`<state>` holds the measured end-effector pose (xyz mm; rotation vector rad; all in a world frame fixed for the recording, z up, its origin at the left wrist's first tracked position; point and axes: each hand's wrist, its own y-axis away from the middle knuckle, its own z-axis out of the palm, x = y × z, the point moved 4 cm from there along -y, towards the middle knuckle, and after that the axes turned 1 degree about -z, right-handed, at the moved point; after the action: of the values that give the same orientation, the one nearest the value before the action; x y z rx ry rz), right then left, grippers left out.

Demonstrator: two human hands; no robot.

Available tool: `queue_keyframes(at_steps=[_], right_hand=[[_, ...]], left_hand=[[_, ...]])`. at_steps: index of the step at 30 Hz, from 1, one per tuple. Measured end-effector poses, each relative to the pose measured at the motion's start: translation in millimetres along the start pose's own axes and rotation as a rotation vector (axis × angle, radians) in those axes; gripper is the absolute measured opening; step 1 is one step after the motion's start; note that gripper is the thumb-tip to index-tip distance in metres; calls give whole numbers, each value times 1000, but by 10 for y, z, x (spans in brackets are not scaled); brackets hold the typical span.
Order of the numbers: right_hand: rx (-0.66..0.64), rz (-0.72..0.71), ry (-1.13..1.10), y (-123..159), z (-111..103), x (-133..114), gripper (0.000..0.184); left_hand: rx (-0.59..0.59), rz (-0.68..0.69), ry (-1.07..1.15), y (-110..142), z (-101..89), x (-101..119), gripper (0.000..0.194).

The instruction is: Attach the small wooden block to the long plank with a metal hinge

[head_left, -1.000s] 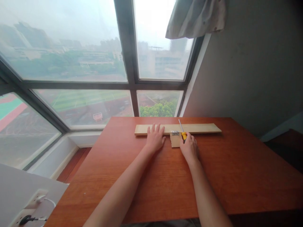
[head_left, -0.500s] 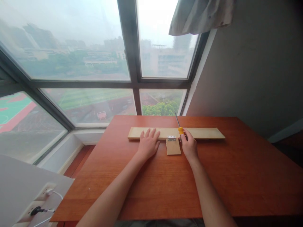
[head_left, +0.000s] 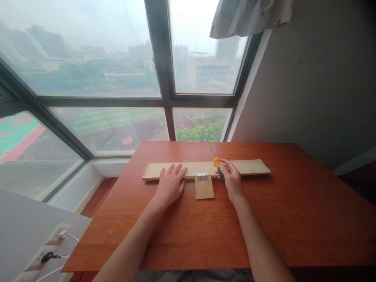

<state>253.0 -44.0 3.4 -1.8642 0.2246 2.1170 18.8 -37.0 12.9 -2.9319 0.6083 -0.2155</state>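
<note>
A long pale wooden board (head_left: 252, 167) lies across the far part of the table. My left hand (head_left: 172, 182) rests on its left half, palm down with the fingers stretched out. At the board's near edge sits a small metal hinge (head_left: 202, 176), and a small square wooden piece (head_left: 204, 189) lies below it, toward me. My right hand (head_left: 232, 180), right of the hinge, is closed around a screwdriver (head_left: 216, 161) with a yellow and black handle. The screwdriver's shaft points up and to the left, its tip apart from the hinge.
The reddish-brown wooden table (head_left: 182, 235) stands against a large window with a dark frame (head_left: 167, 102). A curtain (head_left: 249, 17) hangs at the upper right beside a grey wall (head_left: 317, 78). Wall sockets with a black plug (head_left: 47, 257) are at the lower left.
The board, hinge and small wooden piece have shifted left and slightly toward me, the left hand moving with them. My right hand has tilted the screwdriver further left.
</note>
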Motion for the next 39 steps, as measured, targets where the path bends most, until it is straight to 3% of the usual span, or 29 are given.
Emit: queue_keyframes(at_steps=[9,18,24,27,29,33,39], right_hand=[[-197,113,-368,75,76,-95,49],[-65,54,-349,41,49,-43,37],[-2,-63,-323,67,20,-143,29],[41,-91,-338,78,-2,-182,31],[55,-94,-358,76,-17,-193,31],[51,-91,-398,67,-32,-199,28],[44,-89,-389,81,-4,-216,27]], left_hand=[[39,18,18,23,-11,-6,47],[35,-5,62,26,-57,-91,42],[91,16,94,32,-135,-43,36],[175,2,198,50,-272,74,27],[170,-91,309,78,-311,140,21],[-29,-230,478,158,-168,261,21],[-56,-327,870,184,21,305,20]])
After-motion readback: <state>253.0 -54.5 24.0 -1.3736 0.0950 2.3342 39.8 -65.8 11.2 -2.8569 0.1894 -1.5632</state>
